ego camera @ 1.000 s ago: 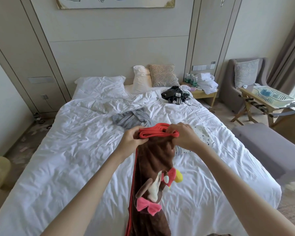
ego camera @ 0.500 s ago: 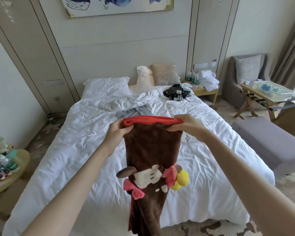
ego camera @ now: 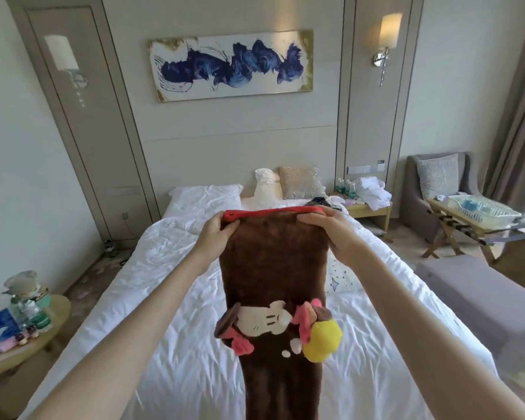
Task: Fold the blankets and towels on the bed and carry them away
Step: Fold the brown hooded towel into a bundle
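L hand [ego camera: 214, 234] + R hand [ego camera: 334, 234] grip clamped on brown blanket [ego camera: 273, 268] top corners, over bed [ego camera: 164, 298].

A lit wall lamp [ego camera: 390, 30] hangs right of the painting [ego camera: 231, 65]; an armchair [ego camera: 437, 183] and a bench [ego camera: 479, 295] stand lower right of it.

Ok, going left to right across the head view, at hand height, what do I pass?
Side table → left hand → brown towel → right hand → grey bench.
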Demonstrator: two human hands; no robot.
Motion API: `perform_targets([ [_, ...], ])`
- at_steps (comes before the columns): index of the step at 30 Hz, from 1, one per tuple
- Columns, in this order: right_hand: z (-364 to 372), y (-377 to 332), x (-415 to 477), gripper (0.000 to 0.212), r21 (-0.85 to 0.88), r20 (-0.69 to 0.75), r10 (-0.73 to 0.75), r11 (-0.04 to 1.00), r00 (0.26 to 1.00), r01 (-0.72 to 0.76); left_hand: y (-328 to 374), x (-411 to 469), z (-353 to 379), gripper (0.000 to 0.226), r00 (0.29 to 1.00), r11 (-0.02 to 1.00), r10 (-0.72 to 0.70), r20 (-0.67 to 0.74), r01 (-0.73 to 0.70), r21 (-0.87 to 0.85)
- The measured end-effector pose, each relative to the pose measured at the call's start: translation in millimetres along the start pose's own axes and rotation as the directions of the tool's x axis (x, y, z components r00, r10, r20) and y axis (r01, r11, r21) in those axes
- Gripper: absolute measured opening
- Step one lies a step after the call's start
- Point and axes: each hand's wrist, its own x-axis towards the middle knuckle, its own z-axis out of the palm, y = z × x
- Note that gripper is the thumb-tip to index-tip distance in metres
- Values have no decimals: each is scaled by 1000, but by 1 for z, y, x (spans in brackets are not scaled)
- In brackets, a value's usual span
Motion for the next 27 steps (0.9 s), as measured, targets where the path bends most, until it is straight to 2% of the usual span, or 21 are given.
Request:
perform_targets([
  [3, 4, -27, 2, 22, 107, 26, -15, 994, 1000, 12, 22, 9, -8, 18, 998, 998, 60, 10, -59, -35],
  [7, 8, -64, 15, 32, 160, 82, -90, 984, 993, 76, 53, 29, -22, 14, 992, 986, 128, 10, -126, -111],
  [10, 16, -87, 36, 10, 146, 76, -162, 978, 984, 149, 70, 53, -37, 18, 989, 981, 148, -27, -150, -126],
  [14, 28, -92, 84, 23, -40, -10, -216, 976, 976, 216, 64, 94, -52, 12, 990, 984, 134, -53, -139, -109],
  [19, 47, -50, 185, 27, -383, -92, -332, 882, 939, 274, 10, 176, -57, 23, 996, 999, 41, -77, -43, -31],
  [23, 79, -35, 307, 26, -513, -161, -402, 814, 902, 272, -21, 282, -70, 22, 988, 998, 6, -154, -15, -55],
  [27, 121, -57, 443, 25, -542, -203, -486, 779, 850, 315, -26, 420, -113, 27, 979, 1000, 27, -203, -28, -4],
])
